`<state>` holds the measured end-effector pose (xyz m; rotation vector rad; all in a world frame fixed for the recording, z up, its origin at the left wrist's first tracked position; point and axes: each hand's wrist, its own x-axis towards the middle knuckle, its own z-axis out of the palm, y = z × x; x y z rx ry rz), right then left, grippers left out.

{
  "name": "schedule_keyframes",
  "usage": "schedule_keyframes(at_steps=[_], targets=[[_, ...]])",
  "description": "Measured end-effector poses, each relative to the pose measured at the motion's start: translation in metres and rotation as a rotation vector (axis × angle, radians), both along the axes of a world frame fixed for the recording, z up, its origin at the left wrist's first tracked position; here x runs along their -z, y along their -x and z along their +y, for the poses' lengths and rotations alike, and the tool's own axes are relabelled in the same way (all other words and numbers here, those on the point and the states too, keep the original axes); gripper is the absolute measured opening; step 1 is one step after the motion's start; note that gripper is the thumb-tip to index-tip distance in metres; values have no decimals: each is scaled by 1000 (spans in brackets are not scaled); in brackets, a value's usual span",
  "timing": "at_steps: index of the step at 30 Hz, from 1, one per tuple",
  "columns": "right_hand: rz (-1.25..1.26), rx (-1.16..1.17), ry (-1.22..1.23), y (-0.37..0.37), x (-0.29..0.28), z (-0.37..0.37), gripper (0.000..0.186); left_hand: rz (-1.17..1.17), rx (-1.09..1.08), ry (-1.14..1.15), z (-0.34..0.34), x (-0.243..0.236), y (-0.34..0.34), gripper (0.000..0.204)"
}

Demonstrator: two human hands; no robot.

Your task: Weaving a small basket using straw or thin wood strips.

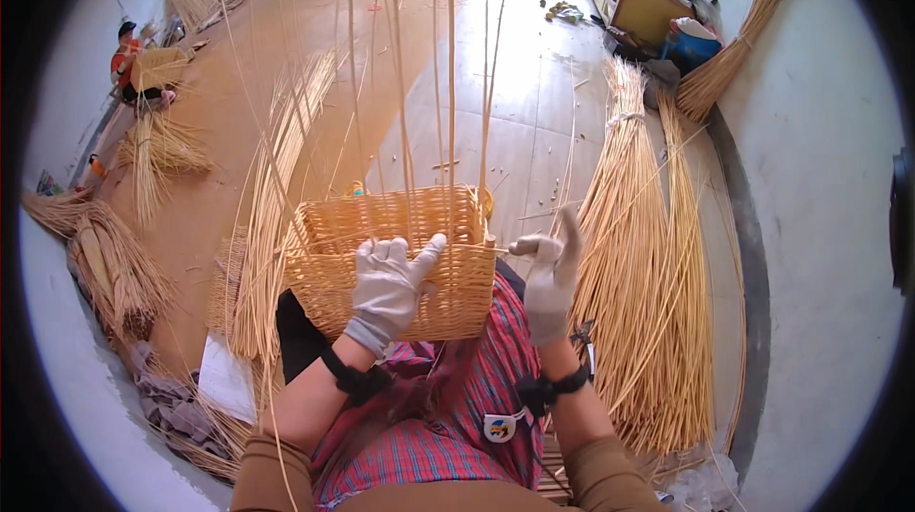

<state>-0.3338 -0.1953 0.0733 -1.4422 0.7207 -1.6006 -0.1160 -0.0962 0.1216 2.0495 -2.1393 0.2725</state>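
Note:
A rectangular wicker basket rests on my lap, with long upright strands rising from its rim. My left hand, in a pale glove, lies against the near wall and holds the basket, its fingertips at the rim. Beside the right near corner is my right hand, gloved too. Its fingers are bent around a thin wicker strand at that corner, while one finger points up. Much of the strand is hidden by the glove. A red checked apron covers my legs under the basket.
Bundles of wicker rods lie on the right and left of me. Another bundle leans by the left wall. At the far left a person sits with a basket. Boxes and a blue bucket stand back right.

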Motion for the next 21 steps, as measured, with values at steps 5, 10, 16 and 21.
schedule_keyframes(at_steps=[5,10,16,21], targets=[[59,-91,-318,19,-13,31,38,-111,-29,368,7,-24,38,56],[-305,-280,-545,-12,1,14,19,752,32,140,-42,-7,57,31],[-276,-371,-566,-4,12,-5,19,878,28,91,-50,0,62,19],[-193,-637,-849,-21,11,-35,16,917,22,109,-37,-12,53,18]])
